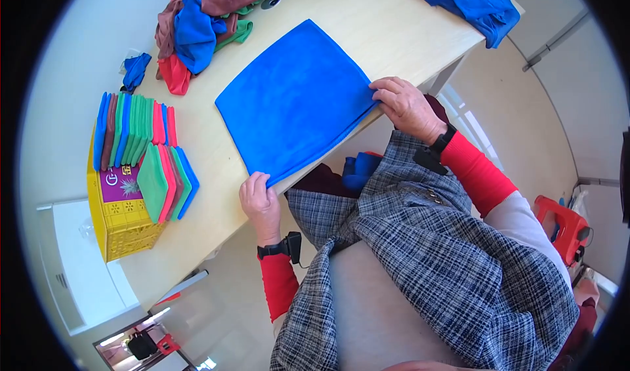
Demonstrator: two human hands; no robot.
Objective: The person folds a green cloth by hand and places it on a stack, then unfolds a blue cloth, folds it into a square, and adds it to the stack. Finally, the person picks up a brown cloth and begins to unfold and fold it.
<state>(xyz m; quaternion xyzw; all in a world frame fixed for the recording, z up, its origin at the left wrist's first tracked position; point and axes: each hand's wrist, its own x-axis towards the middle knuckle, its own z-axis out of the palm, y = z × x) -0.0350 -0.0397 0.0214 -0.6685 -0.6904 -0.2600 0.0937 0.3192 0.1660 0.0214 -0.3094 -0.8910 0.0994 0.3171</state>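
Note:
A blue towel (pixel 295 102) lies flat on the pale wooden table (pixel 203 125), its near side along the table's front edge. It looks folded, with layered edges showing on that side. At its near left corner, my left hand (pixel 260 204) has fingers and thumb closed on the cloth. The near right corner is pinched in my right hand (pixel 408 108). Both wrists wear black straps below the hands.
Folded cloths (pixel 141 128) in several colours stand on a yellow crate (pixel 128 230) at the left. Loose cloths (pixel 197 33) are heaped at the back; more blue cloth (pixel 469 7) lies at the far right corner. A blue bundle (pixel 359 169) rests near my lap.

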